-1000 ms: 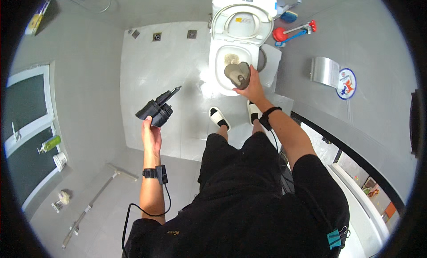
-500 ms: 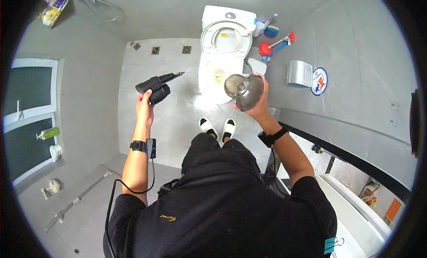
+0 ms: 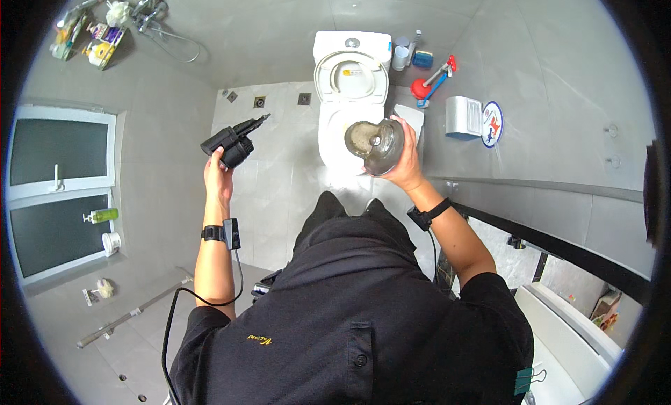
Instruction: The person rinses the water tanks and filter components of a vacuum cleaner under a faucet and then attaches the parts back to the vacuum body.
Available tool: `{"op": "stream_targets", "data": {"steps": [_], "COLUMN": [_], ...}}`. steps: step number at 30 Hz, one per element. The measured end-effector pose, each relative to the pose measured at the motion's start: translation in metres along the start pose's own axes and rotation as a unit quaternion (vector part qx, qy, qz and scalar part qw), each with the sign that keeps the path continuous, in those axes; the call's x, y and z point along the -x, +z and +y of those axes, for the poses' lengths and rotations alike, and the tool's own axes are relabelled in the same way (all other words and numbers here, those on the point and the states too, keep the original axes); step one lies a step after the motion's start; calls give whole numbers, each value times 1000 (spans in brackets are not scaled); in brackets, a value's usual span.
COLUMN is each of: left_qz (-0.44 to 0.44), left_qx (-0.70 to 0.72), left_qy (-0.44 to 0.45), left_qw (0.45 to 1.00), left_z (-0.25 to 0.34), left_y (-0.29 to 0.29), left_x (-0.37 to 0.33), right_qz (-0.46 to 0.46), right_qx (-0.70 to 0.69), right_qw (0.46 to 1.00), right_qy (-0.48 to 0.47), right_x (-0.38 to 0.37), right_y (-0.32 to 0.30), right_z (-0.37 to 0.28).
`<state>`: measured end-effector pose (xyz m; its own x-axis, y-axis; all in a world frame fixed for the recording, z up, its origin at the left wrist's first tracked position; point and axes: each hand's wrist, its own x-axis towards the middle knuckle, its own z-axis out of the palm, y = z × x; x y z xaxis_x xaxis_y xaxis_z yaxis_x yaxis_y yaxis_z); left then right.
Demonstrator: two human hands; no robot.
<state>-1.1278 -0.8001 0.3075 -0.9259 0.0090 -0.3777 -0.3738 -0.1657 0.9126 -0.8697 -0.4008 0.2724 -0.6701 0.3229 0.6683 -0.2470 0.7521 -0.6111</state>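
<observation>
In my right hand is a smoky, see-through plastic cup with a rounded two-lobed outline, like a vacuum's dust cup. Grey, fluffy dust fills its left lobe. My fingers wrap its right side, and it hangs over the bowl of a white toilet, hiding part of it. The toilet's seat ring is raised against the tank. Off to the left, my left hand grips a black device with a ribbed round part and a slim pointed end toward the upper right.
Right of the toilet stand a red plunger, a blue brush and a grey bin. A silver paper holder is on the right wall. Floor drains lie beyond my left hand. A cable trails from my left wrist.
The cup has turned in my right hand, so the dust in its left lobe now shows. My view has shifted, and my shoes are mostly hidden. My left hand keeps its hold on the black device.
</observation>
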Motion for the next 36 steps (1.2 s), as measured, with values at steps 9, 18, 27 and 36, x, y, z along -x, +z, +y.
{"op": "stream_targets", "data": {"steps": [9,18,27,36], "left_qz": [-64,-95,-97,-231], "left_qx": [8,22,-9,-77], "left_qy": [-2,-9,-28,161], "left_qw": [998,995,995,956], "left_z": [-3,70,102,182], "left_y": [1,-41,-120,-81], "left_x": [-36,-185,-311,-327], "right_qz": [17,-69,-58,-141], "right_qx": [69,130,215,73], "right_qw": [995,982,955,963], "right_qy": [-75,115,198,217], "right_x": [-12,-80,-56,-151], "right_y": [13,91,173,237], "right_z": [-14,-68,-92,-110]}}
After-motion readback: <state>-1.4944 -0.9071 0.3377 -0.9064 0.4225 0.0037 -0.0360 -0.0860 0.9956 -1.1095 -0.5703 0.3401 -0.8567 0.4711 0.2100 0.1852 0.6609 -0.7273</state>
